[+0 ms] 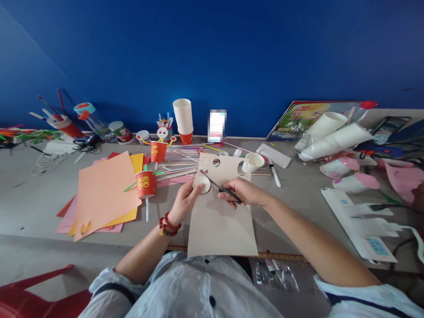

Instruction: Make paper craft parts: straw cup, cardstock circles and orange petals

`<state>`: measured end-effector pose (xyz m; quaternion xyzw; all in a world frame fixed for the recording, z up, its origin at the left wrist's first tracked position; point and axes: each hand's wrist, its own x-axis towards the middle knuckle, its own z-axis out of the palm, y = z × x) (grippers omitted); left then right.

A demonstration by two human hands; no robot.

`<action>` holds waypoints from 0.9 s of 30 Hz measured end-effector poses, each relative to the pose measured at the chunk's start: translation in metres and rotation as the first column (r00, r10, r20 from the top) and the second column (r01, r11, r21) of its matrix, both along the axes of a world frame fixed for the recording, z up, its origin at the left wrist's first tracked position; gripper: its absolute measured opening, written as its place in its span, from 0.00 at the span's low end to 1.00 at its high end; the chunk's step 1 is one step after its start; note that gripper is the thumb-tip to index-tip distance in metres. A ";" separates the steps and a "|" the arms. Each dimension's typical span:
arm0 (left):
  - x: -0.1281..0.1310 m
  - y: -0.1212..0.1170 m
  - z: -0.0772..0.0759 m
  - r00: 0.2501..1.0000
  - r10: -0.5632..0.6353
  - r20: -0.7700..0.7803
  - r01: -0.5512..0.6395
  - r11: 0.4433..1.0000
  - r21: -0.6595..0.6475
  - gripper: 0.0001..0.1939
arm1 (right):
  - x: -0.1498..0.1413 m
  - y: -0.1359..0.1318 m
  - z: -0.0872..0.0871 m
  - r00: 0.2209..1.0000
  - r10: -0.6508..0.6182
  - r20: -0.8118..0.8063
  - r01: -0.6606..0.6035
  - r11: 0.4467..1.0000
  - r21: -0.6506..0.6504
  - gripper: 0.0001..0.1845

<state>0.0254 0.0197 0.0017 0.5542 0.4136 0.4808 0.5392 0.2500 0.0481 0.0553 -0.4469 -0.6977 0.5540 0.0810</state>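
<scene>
A beige card sheet with round holes cut near its far end lies in front of me, reaching over the table edge. My left hand pinches the sheet at a partly cut circle. My right hand is closed on black-handled scissors, whose blades point left into the card beside that circle. A red bead bracelet sits on my left wrist.
Orange, yellow and pink paper sheets lie to the left with two red paper cups on sticks. Straws and sticks lie behind the card, with a white cup, a marker and stacked cups. White cups and paper pieces fill the right.
</scene>
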 end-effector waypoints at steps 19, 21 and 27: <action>0.000 0.001 0.001 0.999 -0.038 -0.027 0.038 0.999 0.013 0.16 | 0.009 0.008 -0.004 0.997 0.059 0.040 -0.060 0.998 0.018 0.28; 0.000 0.001 0.002 0.999 -0.042 -0.026 0.043 0.999 0.014 0.17 | 0.009 0.008 -0.003 0.997 0.063 0.036 -0.063 0.998 0.015 0.28; -0.001 0.003 0.000 0.998 -0.054 -0.015 0.054 0.999 0.005 0.16 | 0.010 0.010 -0.002 0.996 0.068 0.060 -0.067 0.998 -0.010 0.28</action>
